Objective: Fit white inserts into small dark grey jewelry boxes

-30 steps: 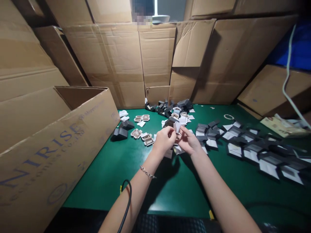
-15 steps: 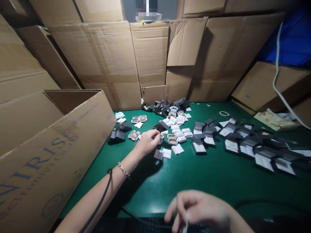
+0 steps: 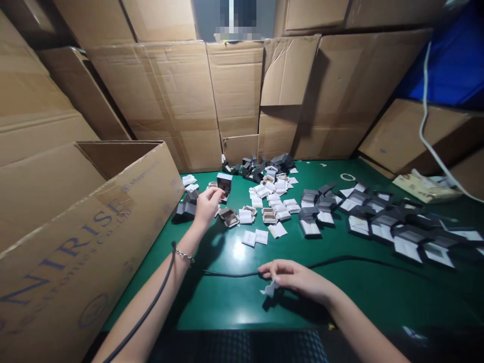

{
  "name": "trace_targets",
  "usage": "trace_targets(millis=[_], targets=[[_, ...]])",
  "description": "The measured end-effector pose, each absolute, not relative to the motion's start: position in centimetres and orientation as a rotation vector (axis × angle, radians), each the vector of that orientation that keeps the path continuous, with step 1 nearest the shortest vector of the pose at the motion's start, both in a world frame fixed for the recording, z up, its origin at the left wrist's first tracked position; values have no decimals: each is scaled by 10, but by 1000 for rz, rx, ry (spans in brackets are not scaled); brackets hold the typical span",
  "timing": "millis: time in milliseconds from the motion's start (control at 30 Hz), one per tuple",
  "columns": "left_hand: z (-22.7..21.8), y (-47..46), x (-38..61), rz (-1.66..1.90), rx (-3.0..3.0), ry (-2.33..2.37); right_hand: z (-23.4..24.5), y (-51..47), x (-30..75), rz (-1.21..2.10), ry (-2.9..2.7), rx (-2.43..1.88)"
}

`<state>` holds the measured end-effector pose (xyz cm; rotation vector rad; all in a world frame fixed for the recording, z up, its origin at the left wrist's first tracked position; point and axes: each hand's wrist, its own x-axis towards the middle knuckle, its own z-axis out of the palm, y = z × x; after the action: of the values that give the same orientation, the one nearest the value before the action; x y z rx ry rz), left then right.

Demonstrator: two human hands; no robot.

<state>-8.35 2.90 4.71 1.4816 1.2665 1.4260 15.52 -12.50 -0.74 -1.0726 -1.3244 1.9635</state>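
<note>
My left hand (image 3: 208, 204) reaches over the left-middle of the green table, fingers pinched at the edge of a small open black box (image 3: 224, 182). The box's lid stands up; its inside is partly hidden by the fingers. Just right of that hand lie an opened cardboard insert (image 3: 229, 217) and white folded pieces (image 3: 245, 217). Closer to me, my right hand (image 3: 289, 276) is closed on a small crumpled pale scrap (image 3: 269, 289), paper or thin film, hanging below the fingertips. Two flat white cards (image 3: 255, 237) lie between the hands.
A large open carton (image 3: 124, 212) stands at the left. Rows of open black boxes with white inserts (image 3: 381, 222) fill the right side. More black boxes (image 3: 253, 167) are heaped at the back before a cardboard wall (image 3: 177, 101). A black cable (image 3: 234, 275) crosses the front.
My left hand has moved left, and the black box now stands open beside it. My right hand has come up and forward over the table with the scrap.
</note>
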Motion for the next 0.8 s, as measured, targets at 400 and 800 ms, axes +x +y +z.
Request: trace_targets(millis=[400, 800], targets=[[7, 22, 8, 1524, 924, 1054, 22, -33, 169, 2069, -1181, -784], [-2, -4, 13, 1323, 1576, 1079, 11, -3, 137, 1067, -1067, -1056]])
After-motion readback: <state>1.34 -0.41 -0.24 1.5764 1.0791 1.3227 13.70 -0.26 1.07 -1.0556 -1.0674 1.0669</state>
